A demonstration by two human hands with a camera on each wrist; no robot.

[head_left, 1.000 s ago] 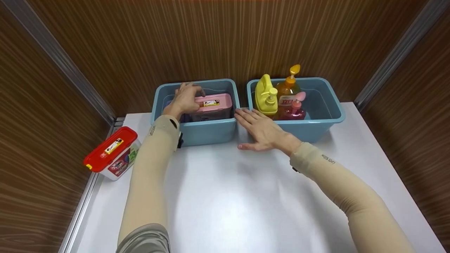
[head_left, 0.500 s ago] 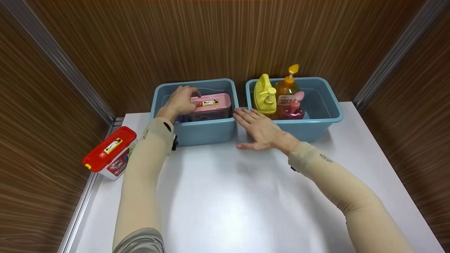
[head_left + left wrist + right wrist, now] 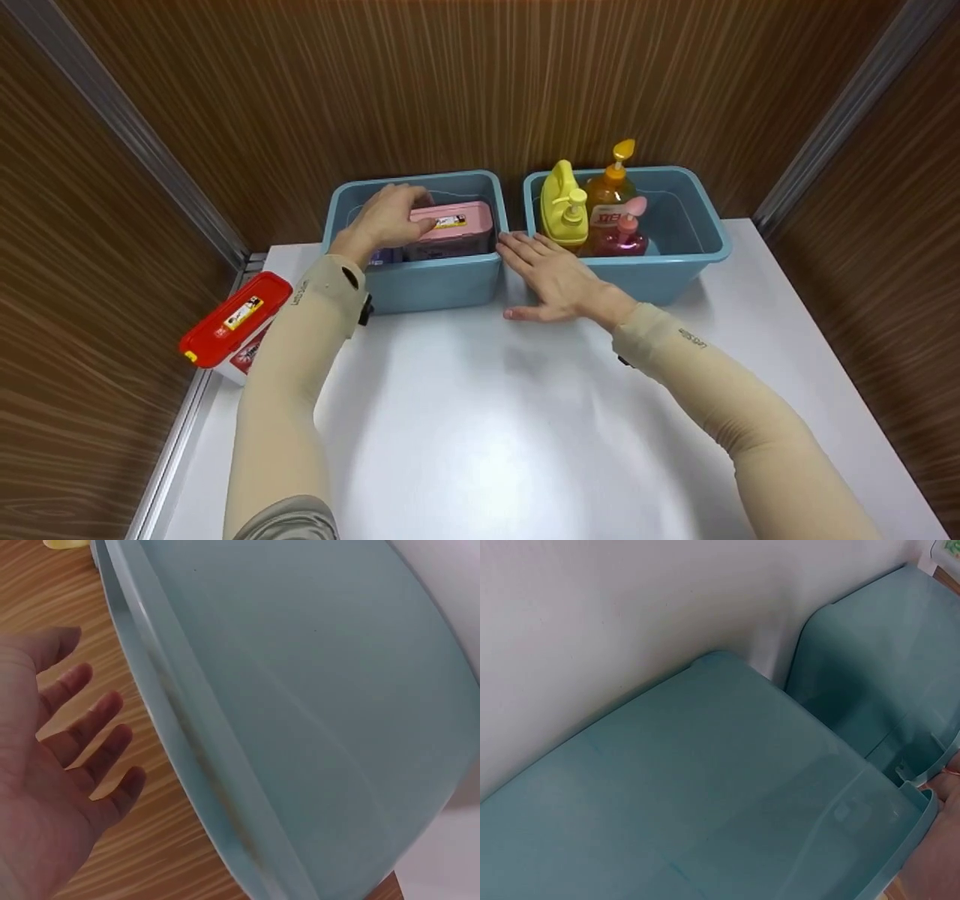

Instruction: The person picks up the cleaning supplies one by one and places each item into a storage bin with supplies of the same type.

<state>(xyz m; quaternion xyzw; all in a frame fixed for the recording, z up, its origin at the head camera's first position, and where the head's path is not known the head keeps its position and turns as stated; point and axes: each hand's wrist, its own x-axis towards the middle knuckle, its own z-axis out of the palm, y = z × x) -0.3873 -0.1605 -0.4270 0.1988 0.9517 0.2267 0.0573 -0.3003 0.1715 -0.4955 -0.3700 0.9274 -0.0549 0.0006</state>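
Reaching over the left blue bin with the left hand, spreading loosely bent fingers by the pink-lidded box sitting inside, perhaps touching it. Resting the right hand, straight-fingered, at adjoining corners of that bin and the right blue bin.

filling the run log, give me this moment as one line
left hand: empty, over left bin | right hand: by right bin | pink-lidded box: in left bin
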